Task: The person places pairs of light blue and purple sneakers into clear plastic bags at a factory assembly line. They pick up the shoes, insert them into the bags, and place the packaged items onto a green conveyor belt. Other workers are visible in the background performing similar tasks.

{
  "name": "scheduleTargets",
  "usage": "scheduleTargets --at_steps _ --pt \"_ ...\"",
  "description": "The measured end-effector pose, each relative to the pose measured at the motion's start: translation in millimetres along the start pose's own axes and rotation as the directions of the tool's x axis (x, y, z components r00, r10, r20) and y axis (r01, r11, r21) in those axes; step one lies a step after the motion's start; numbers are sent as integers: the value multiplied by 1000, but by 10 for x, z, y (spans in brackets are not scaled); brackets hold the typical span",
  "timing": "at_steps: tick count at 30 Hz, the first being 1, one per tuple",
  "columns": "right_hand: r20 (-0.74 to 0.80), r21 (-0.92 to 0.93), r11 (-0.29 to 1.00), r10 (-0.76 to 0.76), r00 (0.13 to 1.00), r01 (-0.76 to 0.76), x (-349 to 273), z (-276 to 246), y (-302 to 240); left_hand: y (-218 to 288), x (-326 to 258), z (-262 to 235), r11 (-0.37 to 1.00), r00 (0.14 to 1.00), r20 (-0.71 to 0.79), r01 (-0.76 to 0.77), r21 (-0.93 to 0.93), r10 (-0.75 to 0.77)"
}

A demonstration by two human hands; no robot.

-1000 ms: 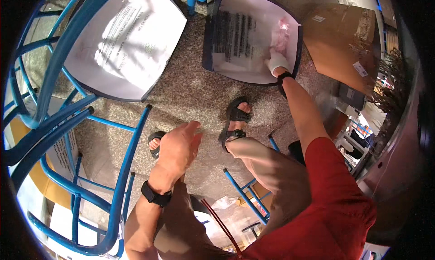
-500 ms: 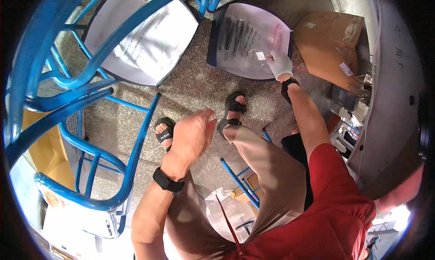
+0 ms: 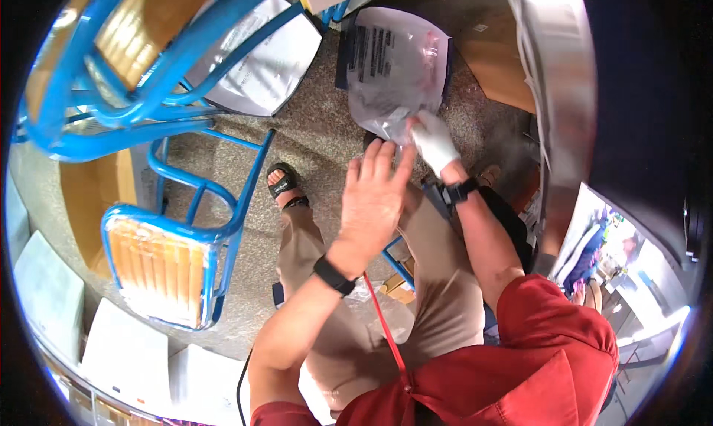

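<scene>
Your left hand (image 3: 375, 196) has come up from your knee since a second ago, and now it is right beside your right hand (image 3: 434, 142). Your right hand has pulled the clear plastic bag (image 3: 390, 73) closer to you.

From the head camera, your right hand has white wrap on it and pinches the near edge of the bag. Your left hand is open with flat fingers, and its fingertips are at the same bag edge; you cannot tell if they touch it. The bag hangs above the speckled floor (image 3: 312, 147), in front of your knees. A blue chair (image 3: 178, 233) with a wooden seat stands on your left. Your sandal (image 3: 284, 182) is just beside its leg.
</scene>
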State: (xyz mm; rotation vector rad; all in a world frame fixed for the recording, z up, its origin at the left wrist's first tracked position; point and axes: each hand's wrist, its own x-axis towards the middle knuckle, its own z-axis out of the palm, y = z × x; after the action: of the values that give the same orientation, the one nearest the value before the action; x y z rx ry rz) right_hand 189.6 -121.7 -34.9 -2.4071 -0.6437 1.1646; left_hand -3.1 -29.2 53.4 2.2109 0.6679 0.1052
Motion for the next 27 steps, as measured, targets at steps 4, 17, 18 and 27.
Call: scheduleTargets --at_steps 4,17,18,27 --pt "179 1 971 -235 955 238 -966 -91 -499 399 -108 -280 986 992 -75 -85 141 96" --pt "-33 829 549 -151 988 111 -3383 -1439 -1995 1870 -706 -2002 373 931 231 328 -868 -282" --pt "-120 893 413 -163 979 178 -3440 -1400 -2051 2039 -750 -2125 411 913 330 404 -817 -241" --pt "-357 230 731 -550 755 642 -3652 -2989 -1886 3296 -80 -2576 937 848 464 -103 -332 258"
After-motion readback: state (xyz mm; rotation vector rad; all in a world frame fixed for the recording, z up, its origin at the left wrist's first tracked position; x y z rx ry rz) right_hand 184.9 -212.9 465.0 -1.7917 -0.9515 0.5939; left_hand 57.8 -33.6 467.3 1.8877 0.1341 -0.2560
